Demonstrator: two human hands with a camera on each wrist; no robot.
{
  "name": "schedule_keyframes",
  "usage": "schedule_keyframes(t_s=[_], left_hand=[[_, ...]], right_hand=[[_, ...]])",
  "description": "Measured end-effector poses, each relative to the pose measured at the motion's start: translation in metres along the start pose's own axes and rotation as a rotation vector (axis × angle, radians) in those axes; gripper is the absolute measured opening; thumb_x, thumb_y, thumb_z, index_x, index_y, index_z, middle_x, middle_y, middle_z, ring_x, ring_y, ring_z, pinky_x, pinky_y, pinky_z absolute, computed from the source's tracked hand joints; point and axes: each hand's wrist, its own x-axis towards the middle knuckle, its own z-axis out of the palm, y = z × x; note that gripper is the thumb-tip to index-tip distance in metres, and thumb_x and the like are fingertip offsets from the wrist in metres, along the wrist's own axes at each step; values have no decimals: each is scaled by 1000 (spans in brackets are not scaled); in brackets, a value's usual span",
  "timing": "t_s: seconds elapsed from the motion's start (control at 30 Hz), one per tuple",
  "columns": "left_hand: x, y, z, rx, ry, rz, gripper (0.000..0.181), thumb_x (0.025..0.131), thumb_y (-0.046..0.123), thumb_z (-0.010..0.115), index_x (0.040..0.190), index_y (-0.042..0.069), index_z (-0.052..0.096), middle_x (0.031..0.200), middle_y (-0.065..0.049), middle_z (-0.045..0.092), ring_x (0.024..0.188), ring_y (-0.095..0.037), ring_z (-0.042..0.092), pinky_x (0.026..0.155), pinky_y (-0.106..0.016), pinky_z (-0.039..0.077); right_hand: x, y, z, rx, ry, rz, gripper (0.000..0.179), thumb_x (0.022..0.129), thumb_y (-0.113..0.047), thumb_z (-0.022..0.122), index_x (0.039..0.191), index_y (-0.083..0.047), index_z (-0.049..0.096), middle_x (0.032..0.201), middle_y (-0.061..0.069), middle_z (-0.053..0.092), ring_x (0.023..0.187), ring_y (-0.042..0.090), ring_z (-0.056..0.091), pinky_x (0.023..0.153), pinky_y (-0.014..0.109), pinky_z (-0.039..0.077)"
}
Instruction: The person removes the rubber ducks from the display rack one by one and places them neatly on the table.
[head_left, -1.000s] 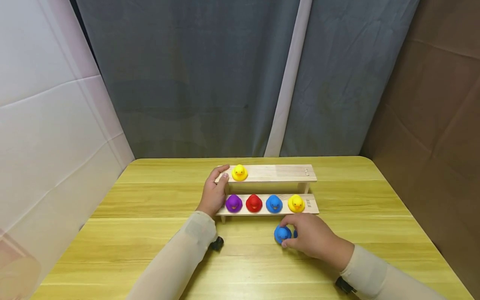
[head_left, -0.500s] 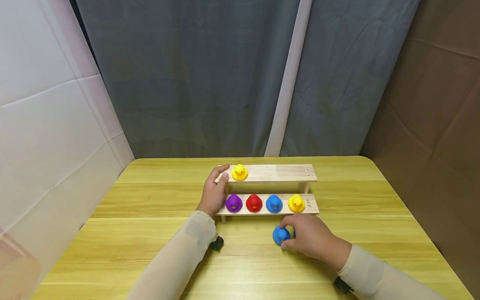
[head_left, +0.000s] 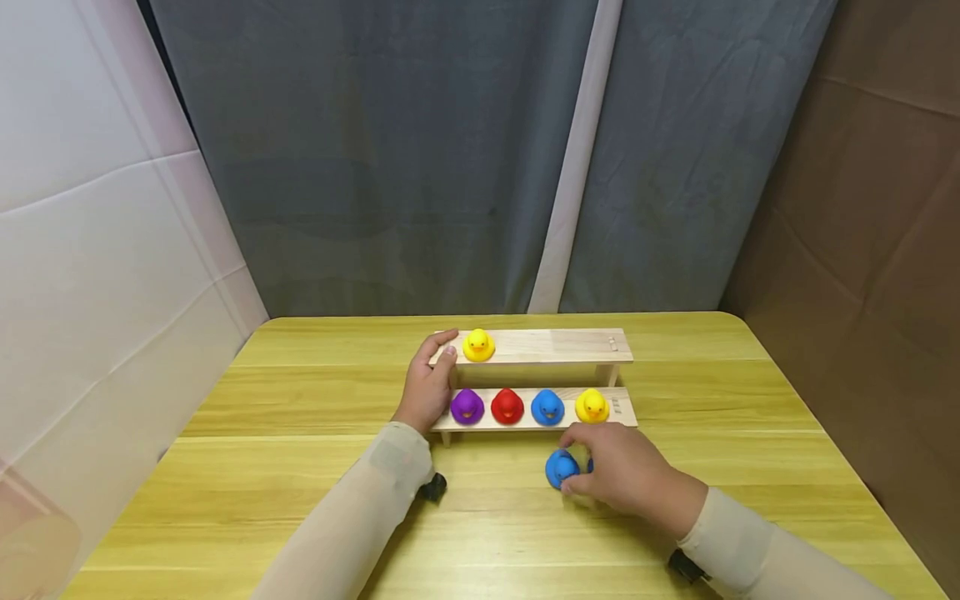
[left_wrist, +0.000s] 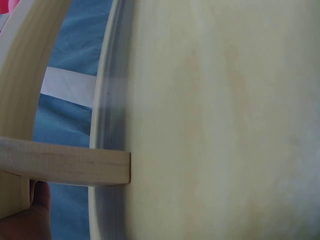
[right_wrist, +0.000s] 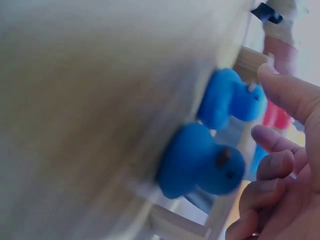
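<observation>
My left hand (head_left: 427, 379) grips the left end of the upper board of a two-tier wooden display stand (head_left: 555, 346). In the left wrist view, part of that hand (left_wrist: 30, 220) shows beside a stand leg (left_wrist: 75, 162). In front of the stand, my right hand (head_left: 626, 467) has its thumb and index finger curled about a blue rubber duck (head_left: 561, 469) low at the table. The right wrist view shows this duck (right_wrist: 217, 100) with the thumb (right_wrist: 285, 92) by its head. A second blue rubber duck (right_wrist: 195, 160) sits beside it, mostly hidden behind the hand in the head view.
The lower board carries a purple duck (head_left: 467, 407), a red duck (head_left: 507, 407), a blue duck (head_left: 547, 407) and a yellow duck (head_left: 592, 406). Another yellow duck (head_left: 478, 345) sits on the upper board's left. A grey curtain (head_left: 375, 167) hangs behind the table (head_left: 300, 483).
The blue duck at my right hand has shifted slightly left and turned a little. The right hand went slightly left with it, then back right. My left hand stays on the stand.
</observation>
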Motion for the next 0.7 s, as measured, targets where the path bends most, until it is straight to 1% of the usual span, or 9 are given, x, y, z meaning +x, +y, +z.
schedule_keyframes(t_s=[0.1,0.2,0.27,0.37,0.47,0.57,0.63,0.7], left_hand=[[0,0,0,5,-3,-4,36,111,25,50,145,17,61,154,-9,54,148,-29,45,127,-50,27],[-1,1,0,9,-1,-9,36,111,25,50,144,18,61,154,-9,54,147,-28,45,127,-49,27],[-1,1,-1,8,-2,-9,36,111,25,50,144,18,61,154,-9,54,147,-28,45,127,-50,28],[-1,1,-1,7,-2,-9,36,111,25,50,144,18,61,155,-9,53,147,-28,45,127,-50,28],[-1,1,-1,10,-4,-12,37,112,26,49,146,17,59,156,-9,53,149,-29,44,128,-51,27],[-1,2,-1,10,-7,-14,39,112,25,49,148,14,58,156,-9,52,150,-30,43,128,-52,26],[-1,2,-1,11,-6,-17,39,111,25,49,148,14,58,156,-9,52,150,-30,42,128,-52,26],[-1,1,0,7,-5,-17,38,111,25,49,147,15,59,156,-9,52,150,-29,43,128,-51,26]], right_hand=[[0,-1,-12,90,30,3,41,79,-34,94,112,-18,75,65,-8,49,60,8,44,58,26,38],[1,0,-28,191,77,8,39,83,-32,91,114,-16,75,65,-5,43,59,11,40,55,26,35],[4,2,-39,247,114,21,37,85,-30,90,115,-14,75,67,-3,42,60,13,40,55,27,34],[8,9,-55,317,171,41,34,87,-26,88,115,-11,75,74,1,46,66,19,44,58,29,37],[14,18,-69,357,234,55,31,90,-24,86,116,-10,75,85,7,54,77,23,49,66,31,42],[21,29,-80,364,300,60,34,93,-26,83,120,-7,74,105,14,62,93,28,55,80,36,48],[26,37,-84,369,330,69,38,96,-29,80,125,-5,73,121,17,62,105,32,57,88,41,50],[31,45,-86,380,344,94,42,98,-32,77,130,-5,71,134,19,59,117,38,56,94,47,51]])
